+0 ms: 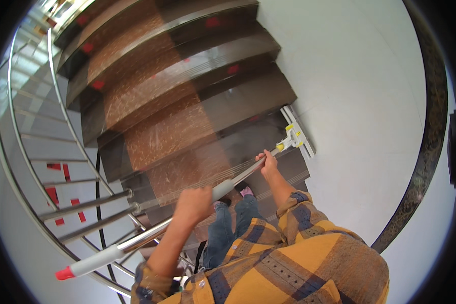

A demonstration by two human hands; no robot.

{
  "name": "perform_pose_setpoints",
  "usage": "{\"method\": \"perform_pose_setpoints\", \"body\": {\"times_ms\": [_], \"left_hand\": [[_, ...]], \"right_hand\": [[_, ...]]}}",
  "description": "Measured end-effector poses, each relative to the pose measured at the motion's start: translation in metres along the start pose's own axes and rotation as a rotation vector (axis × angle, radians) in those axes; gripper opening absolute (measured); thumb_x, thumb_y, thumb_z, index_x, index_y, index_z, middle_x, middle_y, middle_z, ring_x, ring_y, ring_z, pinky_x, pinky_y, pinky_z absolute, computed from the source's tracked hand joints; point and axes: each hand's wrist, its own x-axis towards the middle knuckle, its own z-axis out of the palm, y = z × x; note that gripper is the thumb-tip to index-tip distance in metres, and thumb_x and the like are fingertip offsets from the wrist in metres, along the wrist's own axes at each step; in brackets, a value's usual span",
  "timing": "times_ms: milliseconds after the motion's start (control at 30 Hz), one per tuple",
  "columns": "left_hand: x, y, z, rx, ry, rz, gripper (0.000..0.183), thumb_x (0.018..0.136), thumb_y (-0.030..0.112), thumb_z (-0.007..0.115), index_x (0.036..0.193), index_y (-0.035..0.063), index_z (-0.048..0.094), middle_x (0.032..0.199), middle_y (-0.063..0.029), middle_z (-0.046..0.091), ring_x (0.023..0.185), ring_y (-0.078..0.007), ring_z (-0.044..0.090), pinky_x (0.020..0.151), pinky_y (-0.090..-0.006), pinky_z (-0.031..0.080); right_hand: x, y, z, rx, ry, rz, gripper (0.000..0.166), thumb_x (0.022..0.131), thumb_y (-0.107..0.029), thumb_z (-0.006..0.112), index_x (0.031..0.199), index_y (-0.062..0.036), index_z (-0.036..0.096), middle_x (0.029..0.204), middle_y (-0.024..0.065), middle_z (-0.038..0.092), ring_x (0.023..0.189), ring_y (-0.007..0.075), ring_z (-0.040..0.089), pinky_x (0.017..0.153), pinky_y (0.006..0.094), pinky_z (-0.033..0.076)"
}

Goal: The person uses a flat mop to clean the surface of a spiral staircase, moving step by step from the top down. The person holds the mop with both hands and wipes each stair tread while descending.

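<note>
A long-handled sponge mop [247, 173] lies slantwise across my view, its metal pole running from lower left to upper right. My left hand [194, 203] is closed around the pole just below a grey grip sleeve. Farther up, close to the mop head, my right hand [268, 162] holds the pole. The white and yellow mop head [297, 133] is at the right end of a dark stair step, beside the white wall; whether it touches the wall I cannot tell. A grey grip with a red end cap [65, 273] finishes the pole at lower left, over the railing.
Polished stone stairs [163, 140], brown in the middle and dark at the sides, rise ahead of my feet. A curved metal railing [62, 102] borders them on the left. To the right stands a white wall [349, 95] with a dark patterned band [433, 125].
</note>
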Motion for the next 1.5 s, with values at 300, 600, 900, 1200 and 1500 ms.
{"method": "perform_pose_setpoints", "body": {"times_ms": [300, 600, 900, 1200, 1500], "left_hand": [[-0.022, 0.026, -0.014, 0.119, -0.055, -0.149, 0.022, 0.062, 0.011, 0.051, 0.08, 0.0035, 0.041, 0.056, -0.0175, 0.053, 0.054, -0.0337, 0.054, 0.049, -0.0423, 0.042], [-0.175, -0.015, -0.037, -0.073, -0.325, -0.481, 0.031, 0.063, 0.019, 0.061, 0.088, 0.0048, 0.049, 0.065, -0.0178, 0.056, 0.061, -0.0333, 0.054, 0.056, -0.0414, 0.043], [-0.187, -0.027, -0.117, 0.155, -0.387, -0.477, 0.043, 0.059, 0.024, 0.065, 0.096, 0.007, 0.05, 0.071, -0.0182, 0.056, 0.066, -0.0349, 0.053, 0.053, -0.0416, 0.043], [-0.035, 0.036, -0.077, 0.376, 0.041, -0.003, 0.026, 0.059, 0.021, 0.06, 0.076, 0.0089, 0.045, 0.06, -0.0088, 0.054, 0.052, -0.0277, 0.054, 0.046, -0.0375, 0.042], [0.021, 0.053, -0.114, 0.62, 0.047, 0.039, 0.013, 0.067, 0.015, 0.05, 0.075, 0.0086, 0.041, 0.049, -0.0089, 0.051, 0.048, -0.0266, 0.053, 0.045, -0.0367, 0.038]], "right_hand": [[0.02, 0.007, 0.006, -0.206, 0.253, 0.054, 0.017, 0.074, -0.008, 0.045, 0.06, -0.0006, 0.04, 0.046, 0.0077, 0.039, 0.034, 0.018, 0.04, 0.031, 0.0309, 0.036], [-0.124, 0.144, 0.008, -0.519, 0.277, 0.35, 0.024, 0.075, -0.009, 0.045, 0.092, -0.0049, 0.029, 0.053, 0.0143, 0.048, 0.039, 0.0235, 0.05, 0.029, 0.0353, 0.038], [-0.166, 0.192, 0.027, -0.183, 0.051, 0.605, 0.008, 0.072, -0.006, 0.041, 0.067, -0.0015, 0.038, 0.053, 0.0104, 0.044, 0.042, 0.026, 0.048, 0.035, 0.0454, 0.045], [-0.038, -0.014, 0.028, -0.168, 0.224, 0.129, 0.016, 0.074, -0.006, 0.041, 0.06, 0.0025, 0.039, 0.048, 0.0114, 0.043, 0.035, 0.0211, 0.046, 0.026, 0.0333, 0.036], [0.024, -0.055, 0.048, -0.059, 0.416, 0.153, 0.008, 0.072, -0.002, 0.045, 0.069, 0.0055, 0.044, 0.052, 0.0103, 0.046, 0.038, 0.0183, 0.046, 0.032, 0.0332, 0.043]]}}
